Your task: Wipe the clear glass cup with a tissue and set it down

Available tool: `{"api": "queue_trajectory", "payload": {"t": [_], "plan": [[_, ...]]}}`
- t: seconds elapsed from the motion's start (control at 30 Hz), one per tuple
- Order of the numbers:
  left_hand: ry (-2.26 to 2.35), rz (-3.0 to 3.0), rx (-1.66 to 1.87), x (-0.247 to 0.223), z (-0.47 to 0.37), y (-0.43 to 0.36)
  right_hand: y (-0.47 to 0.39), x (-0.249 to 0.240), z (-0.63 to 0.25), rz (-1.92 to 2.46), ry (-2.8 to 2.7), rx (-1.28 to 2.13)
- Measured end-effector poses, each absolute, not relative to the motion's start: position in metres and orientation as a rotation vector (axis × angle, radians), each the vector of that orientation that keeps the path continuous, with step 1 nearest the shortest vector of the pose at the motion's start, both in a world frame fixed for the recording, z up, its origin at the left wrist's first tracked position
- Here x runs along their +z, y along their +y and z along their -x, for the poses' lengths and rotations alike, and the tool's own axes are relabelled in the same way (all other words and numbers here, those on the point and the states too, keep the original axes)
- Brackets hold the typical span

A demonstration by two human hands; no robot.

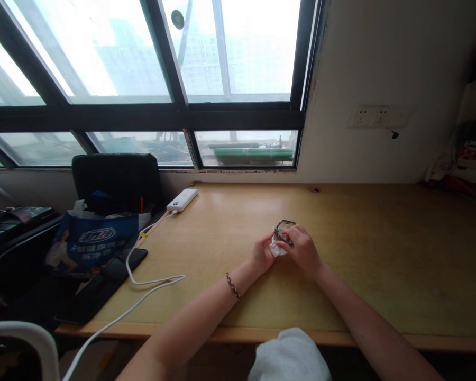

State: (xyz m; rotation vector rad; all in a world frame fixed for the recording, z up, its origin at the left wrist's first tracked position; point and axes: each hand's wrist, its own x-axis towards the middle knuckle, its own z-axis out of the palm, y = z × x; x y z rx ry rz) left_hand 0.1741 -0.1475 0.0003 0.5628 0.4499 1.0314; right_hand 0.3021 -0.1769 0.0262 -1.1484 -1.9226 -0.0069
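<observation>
A pair of dark-rimmed glasses [278, 230] is held between my two hands over the middle of the table. Crumpled against it, on the left hand's side, is a white tissue [277, 250]. My left hand [263, 250] is closed round the tissue and the near side of the glasses, its fingers partly hidden. From the right, my right hand [302, 247] pinches the glasses with bent fingers, which cover part of the rim. A braided bracelet [232, 286] circles my left wrist.
On the wooden table [381, 254], a white power bank [182, 200] lies at the back left, its white cable [150, 282] running to the front edge. A blue bag [97, 241] and black chair [117, 180] stand left. Behind are a window and a wall socket [372, 116].
</observation>
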Motion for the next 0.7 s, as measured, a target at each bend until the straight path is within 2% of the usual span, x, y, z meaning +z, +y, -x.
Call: {"api": "queue_trajectory", "payload": {"t": [0.3,0.47,0.7], "plan": [[0.478,-0.628,1.071,0.002,-0.175,-0.148,-0.178,0.024,-0.297,1.3,-1.824,-0.174],[0.478,-0.62,1.155,-0.001,-0.174,-0.145,-0.178,0.017,-0.297,1.409,-1.878,-0.074],[0.51,-0.65,1.18,0.001,-0.173,-0.142,-0.173,0.009,-0.299,1.332,-1.925,0.053]]}}
